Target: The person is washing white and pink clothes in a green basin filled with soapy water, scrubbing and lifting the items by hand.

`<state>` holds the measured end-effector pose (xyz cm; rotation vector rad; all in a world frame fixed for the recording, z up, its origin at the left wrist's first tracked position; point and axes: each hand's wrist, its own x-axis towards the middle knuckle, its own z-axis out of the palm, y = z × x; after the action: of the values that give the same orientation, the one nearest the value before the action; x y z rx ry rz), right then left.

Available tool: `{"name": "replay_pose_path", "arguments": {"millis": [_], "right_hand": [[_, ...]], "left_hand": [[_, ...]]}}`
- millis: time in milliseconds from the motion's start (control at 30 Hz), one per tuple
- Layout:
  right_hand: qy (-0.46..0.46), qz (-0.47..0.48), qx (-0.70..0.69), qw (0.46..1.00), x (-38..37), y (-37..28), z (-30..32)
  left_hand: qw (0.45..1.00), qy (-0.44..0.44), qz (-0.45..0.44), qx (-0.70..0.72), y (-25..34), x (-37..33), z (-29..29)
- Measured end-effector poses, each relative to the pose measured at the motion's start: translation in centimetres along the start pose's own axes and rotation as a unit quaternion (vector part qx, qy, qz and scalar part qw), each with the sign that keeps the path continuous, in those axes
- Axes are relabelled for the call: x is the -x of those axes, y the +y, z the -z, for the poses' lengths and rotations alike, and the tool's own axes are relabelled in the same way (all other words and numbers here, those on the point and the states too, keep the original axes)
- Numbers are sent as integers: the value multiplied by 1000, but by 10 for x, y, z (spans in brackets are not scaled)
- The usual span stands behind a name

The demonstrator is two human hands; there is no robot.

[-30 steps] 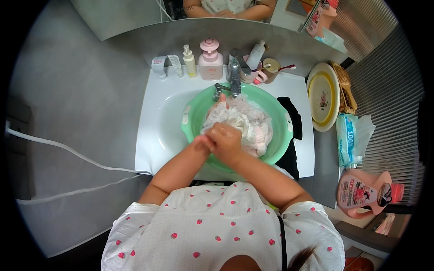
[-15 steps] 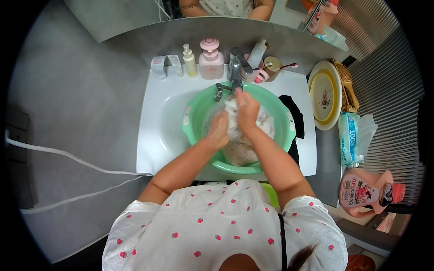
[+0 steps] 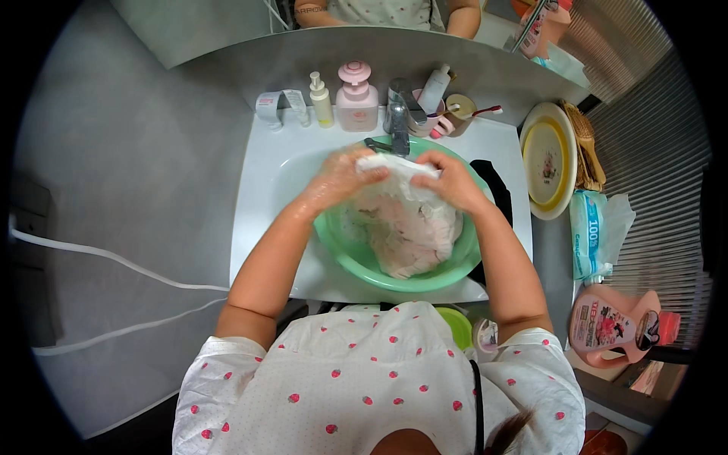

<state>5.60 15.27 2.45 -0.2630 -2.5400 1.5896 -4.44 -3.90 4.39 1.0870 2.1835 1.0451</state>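
A wet white cloth (image 3: 400,170) is stretched between my two hands beneath the tap (image 3: 398,127), over a green basin (image 3: 402,284). My left hand (image 3: 340,179), a little blurred, grips its left end with the thumb on top. At the other end my right hand (image 3: 450,182) pinches the cloth between thumb and fingers. Below it, a crumpled pale pinkish-white garment (image 3: 413,243) fills much of the basin; whether both are one piece I cannot tell.
The basin stands in a white sink (image 3: 265,205). Behind it are a pink pump bottle (image 3: 357,102), a small white pump bottle (image 3: 321,102) and a pink cup (image 3: 432,121). Black cloth (image 3: 493,182) lies on the right rim, near a wipes pack (image 3: 590,231) and a pink jug (image 3: 613,322).
My hands have moved apart, from bunching the cloth close together under the tap to spreading it sideways. The left hand went left and up, the right hand right and slightly down.
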Motion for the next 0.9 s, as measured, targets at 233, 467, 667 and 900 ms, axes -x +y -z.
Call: {"name": "replay_pose_path", "arguments": {"millis": [233, 467, 667, 900], "right_hand": [[-47, -42, 83, 995, 20, 46, 23], [131, 63, -254, 956, 31, -15, -28], [288, 137, 80, 944, 19, -5, -90], [347, 20, -13, 937, 7, 2, -92]], "left_hand": [[886, 46, -19, 461, 8, 9, 8], [735, 139, 38, 662, -2, -11, -37], [641, 181, 143, 732, -6, -11, -103], [689, 115, 161, 697, -7, -24, -79]]}}
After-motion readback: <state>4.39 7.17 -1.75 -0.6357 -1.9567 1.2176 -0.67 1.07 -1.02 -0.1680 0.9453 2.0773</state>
